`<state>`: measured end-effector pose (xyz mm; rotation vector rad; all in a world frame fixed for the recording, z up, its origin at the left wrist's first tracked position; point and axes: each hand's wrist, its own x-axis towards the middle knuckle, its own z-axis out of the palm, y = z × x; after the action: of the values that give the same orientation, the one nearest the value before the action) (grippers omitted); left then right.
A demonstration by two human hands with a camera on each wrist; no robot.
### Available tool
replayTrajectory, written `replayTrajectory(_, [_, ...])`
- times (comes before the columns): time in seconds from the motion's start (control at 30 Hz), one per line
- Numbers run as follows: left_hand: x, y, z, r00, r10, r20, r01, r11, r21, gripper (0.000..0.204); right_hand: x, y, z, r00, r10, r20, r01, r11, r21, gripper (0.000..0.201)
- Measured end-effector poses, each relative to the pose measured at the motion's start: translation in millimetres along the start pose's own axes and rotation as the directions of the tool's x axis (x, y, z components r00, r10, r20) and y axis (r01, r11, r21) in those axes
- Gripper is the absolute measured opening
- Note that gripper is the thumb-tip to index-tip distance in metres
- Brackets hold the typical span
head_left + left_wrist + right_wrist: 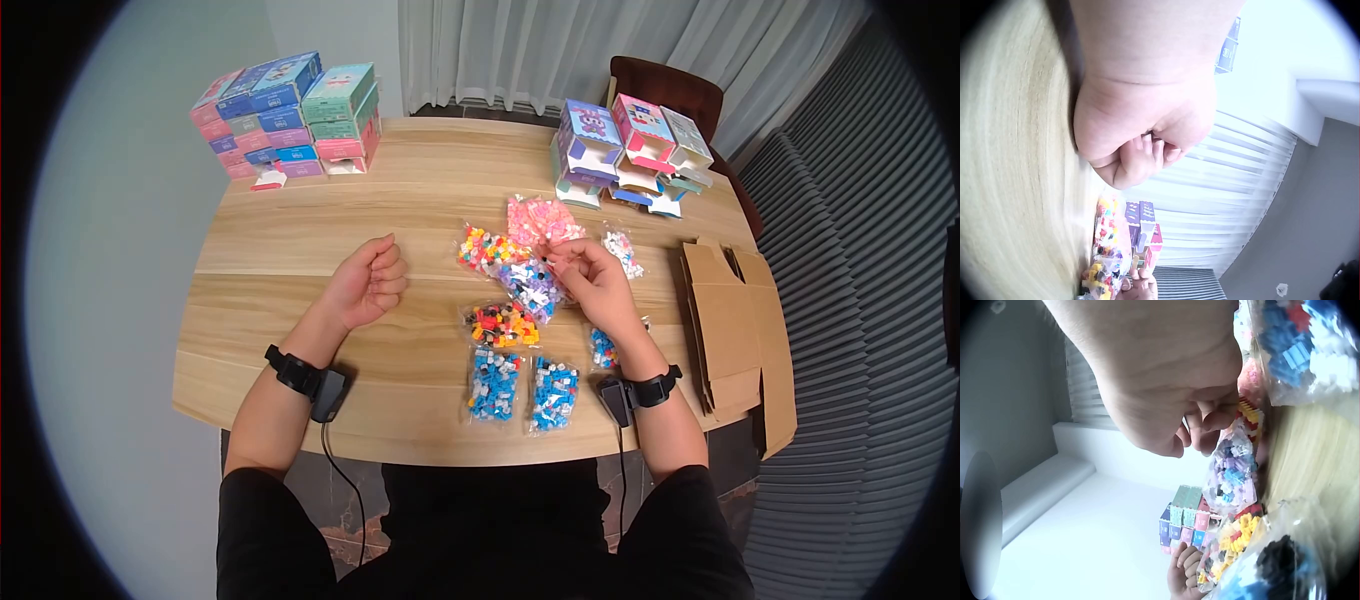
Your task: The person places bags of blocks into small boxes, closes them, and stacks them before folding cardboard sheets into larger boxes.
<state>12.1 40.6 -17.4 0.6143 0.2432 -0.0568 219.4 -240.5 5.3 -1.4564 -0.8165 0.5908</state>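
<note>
While left hand point(368, 283) curls empty, right hand point(598, 288) grip unclear; purple bag point(532, 287) at its nine o'clock could slip if ill-pinched.

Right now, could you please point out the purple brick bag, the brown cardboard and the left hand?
Purple brick bag point(534, 291), head view: the middle of its contents.
Brown cardboard point(727, 325), head view: its broad flat face.
Left hand point(366, 284), head view: middle of the hand.

Pale wood-grain bench point(430, 170) with a curved near edge. Stacked small boxes point(290, 120) stand far left, stacked open-flapped boxes point(625, 145) far right. Clear bags of small colourful pieces point(502, 325) lie mid-bench; folded brown cardboard point(735, 330) overhangs the right edge.
</note>
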Motion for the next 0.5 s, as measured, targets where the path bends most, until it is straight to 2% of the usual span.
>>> replayTrajectory(0.1, [-0.1,-0.3,-0.1,1.0,0.0,0.005,0.0,1.0,0.007,0.046,0.8,-12.3,-1.7,1.0,-0.003,-0.019,0.003,1.0,0.017,0.027])
replayTrajectory(0.2, [0.5,-0.2,-2.3,1.0,-0.012,0.012,0.012,1.0,0.007,0.046,7.9,-22.3,-11.7,0.998,0.003,-0.071,0.004,0.994,0.109,0.036])
replayTrajectory(0.23, [0.9,-0.1,-2.6,1.0,-0.01,0.011,0.01,1.0,0.0,0.046,11.5,-27.3,-15.7,0.996,0.041,-0.084,-0.03,0.991,0.131,0.047])
replayTrajectory(0.33, [1.3,-1.4,-1.8,1.0,-0.009,0.005,0.009,1.0,-0.003,0.046,26.8,-43.8,-25.0,0.992,0.091,-0.085,-0.078,0.986,0.148,0.055])
replayTrajectory(0.37, [0.6,-1.4,-1.1,1.0,-0.006,0.004,0.006,1.0,0.011,0.046,34.0,-45.4,-29.6,0.993,0.092,-0.069,-0.081,0.985,0.153,0.063])
replayTrajectory(0.5, [-0.3,-0.6,0.2,1.0,-0.002,0.004,0.001,0.999,0.034,0.047,61.6,-46.6,-32.3,0.981,0.148,-0.128,-0.139,0.987,0.079,0.07])
